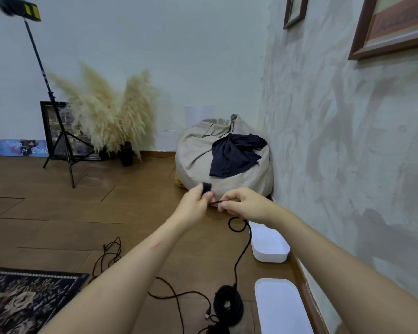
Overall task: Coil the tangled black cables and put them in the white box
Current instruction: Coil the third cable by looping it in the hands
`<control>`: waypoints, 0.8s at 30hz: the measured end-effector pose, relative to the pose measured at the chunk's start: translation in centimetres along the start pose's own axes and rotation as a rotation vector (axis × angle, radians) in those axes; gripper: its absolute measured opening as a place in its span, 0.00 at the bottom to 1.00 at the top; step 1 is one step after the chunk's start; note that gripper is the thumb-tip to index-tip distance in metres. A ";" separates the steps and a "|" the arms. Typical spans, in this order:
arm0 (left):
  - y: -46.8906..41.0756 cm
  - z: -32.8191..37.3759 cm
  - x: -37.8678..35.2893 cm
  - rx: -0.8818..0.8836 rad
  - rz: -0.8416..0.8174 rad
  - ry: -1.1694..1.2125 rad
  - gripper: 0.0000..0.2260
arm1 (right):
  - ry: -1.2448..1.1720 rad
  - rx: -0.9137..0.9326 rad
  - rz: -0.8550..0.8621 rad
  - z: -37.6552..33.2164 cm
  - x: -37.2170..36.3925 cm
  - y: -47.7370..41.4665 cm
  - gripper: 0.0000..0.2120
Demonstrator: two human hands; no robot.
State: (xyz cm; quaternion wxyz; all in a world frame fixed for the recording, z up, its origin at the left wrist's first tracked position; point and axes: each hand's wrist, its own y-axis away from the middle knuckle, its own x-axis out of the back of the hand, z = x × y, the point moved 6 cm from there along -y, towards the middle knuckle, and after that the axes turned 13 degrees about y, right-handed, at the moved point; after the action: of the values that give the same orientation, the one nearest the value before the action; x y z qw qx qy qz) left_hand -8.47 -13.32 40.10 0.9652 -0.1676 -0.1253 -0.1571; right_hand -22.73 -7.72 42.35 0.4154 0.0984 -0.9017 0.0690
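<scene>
Left hand (195, 204) and right hand (243, 204) both pinch a black cable (235, 273) near the open white box (270, 257).

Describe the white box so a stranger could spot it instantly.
Follow the right-hand wall down to the floor. Two white things lie along it; the white box is the farther one, near the beanbag, deep-walled and open, unlike the flat lid.

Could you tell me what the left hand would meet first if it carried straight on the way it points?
Probably the beanbag, which lies past the left hand along its line, though depth is hard to judge.
</scene>
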 end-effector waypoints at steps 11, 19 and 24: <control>2.8 0.6 -3.7 0.122 -0.357 0.230 0.13 | 0.141 0.088 0.204 0.6 2.5 -0.4 0.09; 2.3 -1.0 -1.9 0.074 -0.063 -0.025 0.17 | 0.094 0.006 0.222 1.0 1.0 -2.1 0.03; 2.1 -1.9 -0.3 0.116 0.087 -0.036 0.17 | 0.163 -0.011 0.147 0.7 -0.4 -2.4 0.01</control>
State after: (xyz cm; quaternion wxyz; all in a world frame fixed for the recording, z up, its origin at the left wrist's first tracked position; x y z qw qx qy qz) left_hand -7.62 -12.03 37.68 0.9768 -0.1192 -0.1440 -0.1043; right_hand -22.42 -10.13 41.68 0.4816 0.0236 -0.8701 0.1023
